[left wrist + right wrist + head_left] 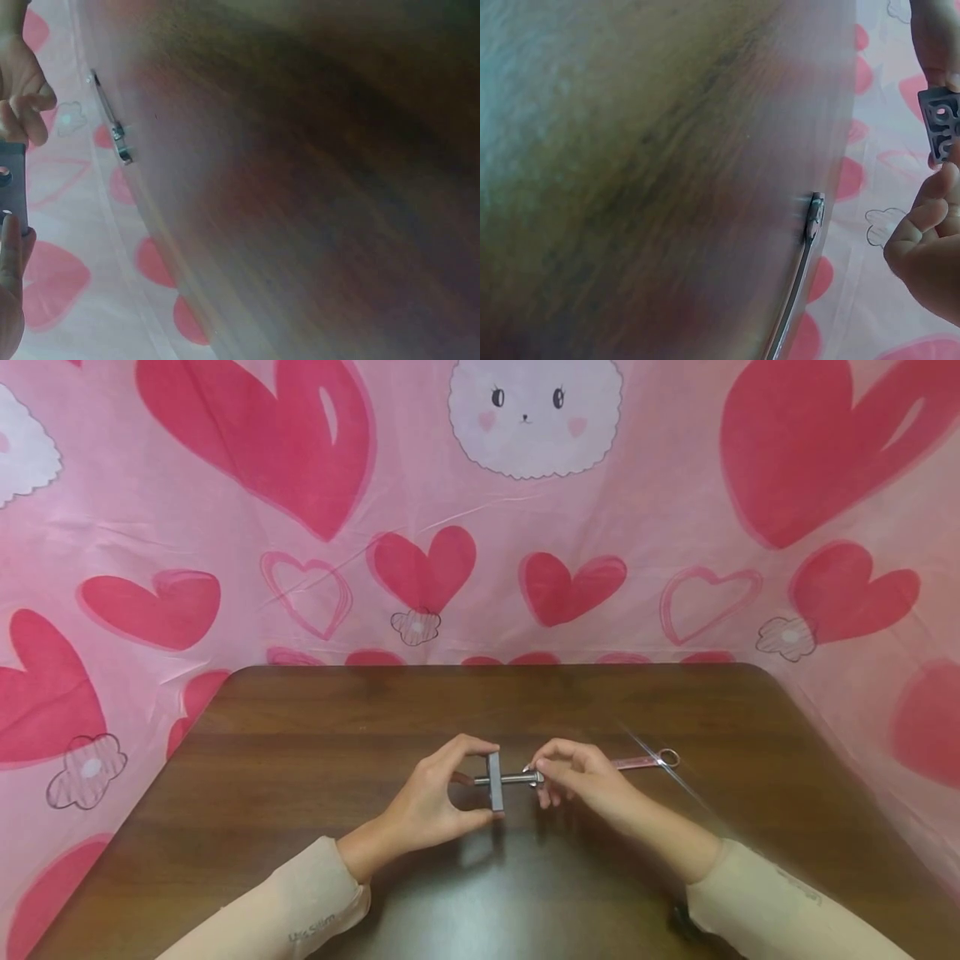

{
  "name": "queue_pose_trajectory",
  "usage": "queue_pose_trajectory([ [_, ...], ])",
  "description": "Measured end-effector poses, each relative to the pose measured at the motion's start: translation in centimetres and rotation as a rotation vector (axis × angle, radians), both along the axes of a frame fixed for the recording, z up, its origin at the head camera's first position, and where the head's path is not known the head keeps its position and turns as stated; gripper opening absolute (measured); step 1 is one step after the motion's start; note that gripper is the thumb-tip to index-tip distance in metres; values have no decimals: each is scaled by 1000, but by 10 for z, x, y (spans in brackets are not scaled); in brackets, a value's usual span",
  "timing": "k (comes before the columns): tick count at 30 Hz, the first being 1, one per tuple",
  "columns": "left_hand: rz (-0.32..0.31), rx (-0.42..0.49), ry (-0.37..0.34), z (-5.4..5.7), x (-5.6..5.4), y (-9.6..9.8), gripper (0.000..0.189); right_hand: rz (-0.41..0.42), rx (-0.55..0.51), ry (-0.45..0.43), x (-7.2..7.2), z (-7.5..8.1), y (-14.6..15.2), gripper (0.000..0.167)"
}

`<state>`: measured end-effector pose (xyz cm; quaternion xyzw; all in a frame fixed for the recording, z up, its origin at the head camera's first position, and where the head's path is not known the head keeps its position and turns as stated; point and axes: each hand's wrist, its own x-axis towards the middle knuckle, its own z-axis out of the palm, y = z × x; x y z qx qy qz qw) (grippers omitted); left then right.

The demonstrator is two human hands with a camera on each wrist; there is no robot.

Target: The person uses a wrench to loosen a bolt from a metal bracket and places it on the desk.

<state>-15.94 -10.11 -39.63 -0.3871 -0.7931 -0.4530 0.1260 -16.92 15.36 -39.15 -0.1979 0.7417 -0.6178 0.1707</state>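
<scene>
My left hand [435, 789] grips a small grey plate [494, 782] by its top and bottom edges, thumb below and fingers above. In the right wrist view, holes and cut-outs show in the plate's face [940, 124]. A threaded bolt [516, 778] passes through the plate, its thin end sticking out on the left-hand side. At the bolt's thicker right end, the thumb and forefinger of my right hand [581, 772] pinch it, the other fingers loosely bent below. Both hands hold these parts above the table.
A wrench [636, 762] with a ring-shaped end lies on the brown wooden table [300, 760], partly hidden behind my right hand. Pink cloth [637, 510] with hearts hangs behind and beside the table. A small dark thing [684, 920] shows near the right sleeve.
</scene>
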Motion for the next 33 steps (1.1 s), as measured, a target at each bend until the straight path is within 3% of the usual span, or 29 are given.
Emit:
queue_pose_trajectory([
  [7,0,-1,-8,2,-1,0,70,-34,31,33,-1,0,2,22],
  [14,6,0,-19,2,-1,-1,70,-20,-8,198,1,-4,1,22],
  [18,2,-1,-33,2,0,-1,70,5,-33,241,2,-4,1,21],
  [25,3,10,-26,3,1,-1,70,-35,10,172,2,-3,3,23],
  [33,5,13,-8,2,1,-1,70,3,-28,48,2,-4,3,22],
])
